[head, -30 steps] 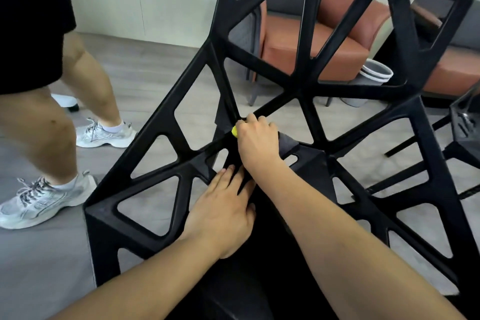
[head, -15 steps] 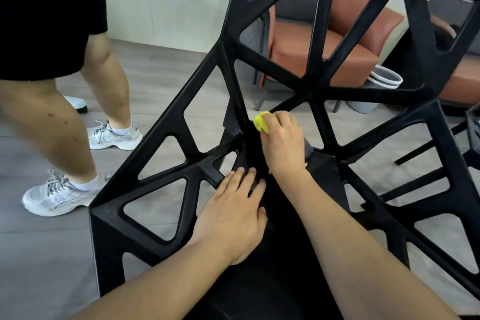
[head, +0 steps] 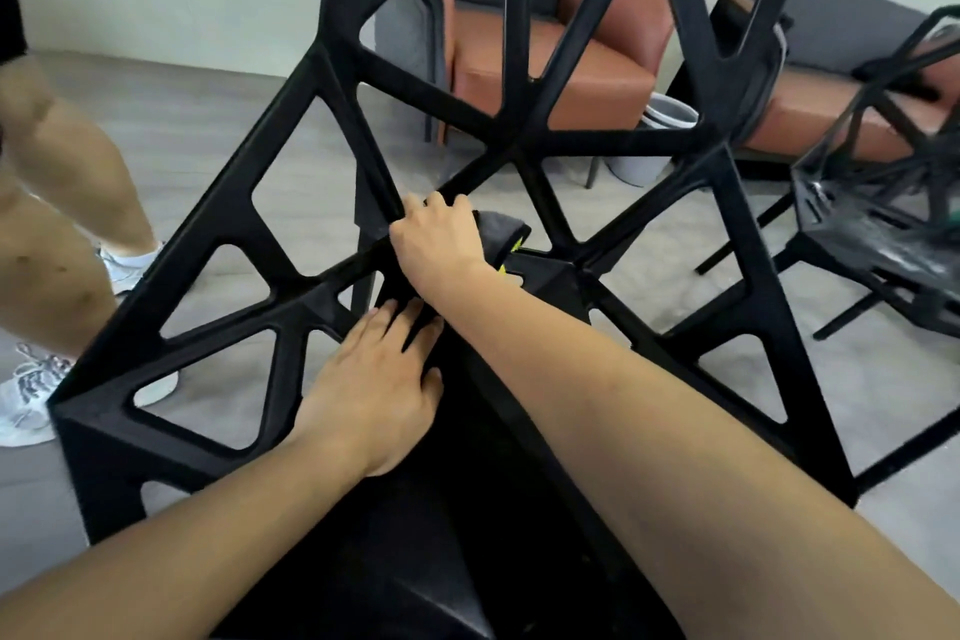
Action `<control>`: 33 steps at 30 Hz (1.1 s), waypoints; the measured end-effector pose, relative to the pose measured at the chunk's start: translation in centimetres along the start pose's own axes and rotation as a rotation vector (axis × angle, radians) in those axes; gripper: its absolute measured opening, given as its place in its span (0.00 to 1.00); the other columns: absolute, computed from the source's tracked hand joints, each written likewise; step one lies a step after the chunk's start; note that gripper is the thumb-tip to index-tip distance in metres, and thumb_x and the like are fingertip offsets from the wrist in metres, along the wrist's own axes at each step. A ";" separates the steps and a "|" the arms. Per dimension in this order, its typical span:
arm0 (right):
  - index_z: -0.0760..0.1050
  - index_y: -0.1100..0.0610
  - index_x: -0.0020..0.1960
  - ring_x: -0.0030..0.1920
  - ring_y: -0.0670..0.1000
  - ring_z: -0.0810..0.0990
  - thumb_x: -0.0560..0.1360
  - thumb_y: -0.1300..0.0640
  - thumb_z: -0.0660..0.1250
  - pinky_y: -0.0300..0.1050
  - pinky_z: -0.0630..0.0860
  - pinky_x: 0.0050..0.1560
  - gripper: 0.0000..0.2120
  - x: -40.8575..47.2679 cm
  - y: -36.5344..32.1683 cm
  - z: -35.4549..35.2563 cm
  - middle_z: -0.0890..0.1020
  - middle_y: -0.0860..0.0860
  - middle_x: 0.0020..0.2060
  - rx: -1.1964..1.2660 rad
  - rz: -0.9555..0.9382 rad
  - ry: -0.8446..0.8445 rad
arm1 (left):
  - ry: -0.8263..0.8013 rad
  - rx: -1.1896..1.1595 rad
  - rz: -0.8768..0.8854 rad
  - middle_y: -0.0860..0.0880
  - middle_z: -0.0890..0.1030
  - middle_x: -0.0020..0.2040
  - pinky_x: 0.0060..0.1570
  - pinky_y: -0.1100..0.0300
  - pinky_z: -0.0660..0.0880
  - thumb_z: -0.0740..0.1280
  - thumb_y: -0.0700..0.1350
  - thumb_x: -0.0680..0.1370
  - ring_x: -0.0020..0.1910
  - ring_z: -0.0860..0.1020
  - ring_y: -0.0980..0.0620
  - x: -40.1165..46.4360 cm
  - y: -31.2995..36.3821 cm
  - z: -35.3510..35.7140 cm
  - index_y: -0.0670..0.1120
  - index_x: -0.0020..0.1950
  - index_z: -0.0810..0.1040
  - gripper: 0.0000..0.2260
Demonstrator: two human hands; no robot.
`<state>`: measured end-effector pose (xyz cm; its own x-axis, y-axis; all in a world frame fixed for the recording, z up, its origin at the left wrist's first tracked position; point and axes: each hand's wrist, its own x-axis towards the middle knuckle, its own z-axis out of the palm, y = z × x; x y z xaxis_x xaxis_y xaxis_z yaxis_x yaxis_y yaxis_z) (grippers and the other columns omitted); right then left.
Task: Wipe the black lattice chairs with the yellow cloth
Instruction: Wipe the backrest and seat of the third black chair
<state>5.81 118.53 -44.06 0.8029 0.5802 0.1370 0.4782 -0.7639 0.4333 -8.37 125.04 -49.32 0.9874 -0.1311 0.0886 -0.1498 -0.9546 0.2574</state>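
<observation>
Wiping is under way on the black lattice chair. The yellow cloth, mostly hidden, sits bunched in the right hand, whose grip curls around it at a strut junction. The left hand rests flat, fingers straight, bracing the frame. The next stroke probably calls for following an adjoining strut with steady pressure.

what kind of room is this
Probably an office lounge or waiting area: orange-brown cushioned seats along the wall, grey wood-look floor, a waste bin, and black lattice chairs.
</observation>
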 end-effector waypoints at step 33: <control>0.75 0.53 0.68 0.63 0.58 0.75 0.81 0.53 0.61 0.57 0.69 0.66 0.17 -9.3 2.0 4.2 0.77 0.53 0.63 0.750 0.473 0.145 | 0.103 -0.091 -0.105 0.44 0.57 0.78 0.77 0.52 0.56 0.54 0.49 0.82 0.77 0.57 0.45 -0.2 0.3 0.3 0.46 0.79 0.54 0.26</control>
<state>0.78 110.39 -48.16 0.9464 0.1495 0.2865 0.2566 -0.8864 -0.3854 -8.63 124.76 -49.54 0.9882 0.0009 0.1533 -0.0544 -0.9329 0.3561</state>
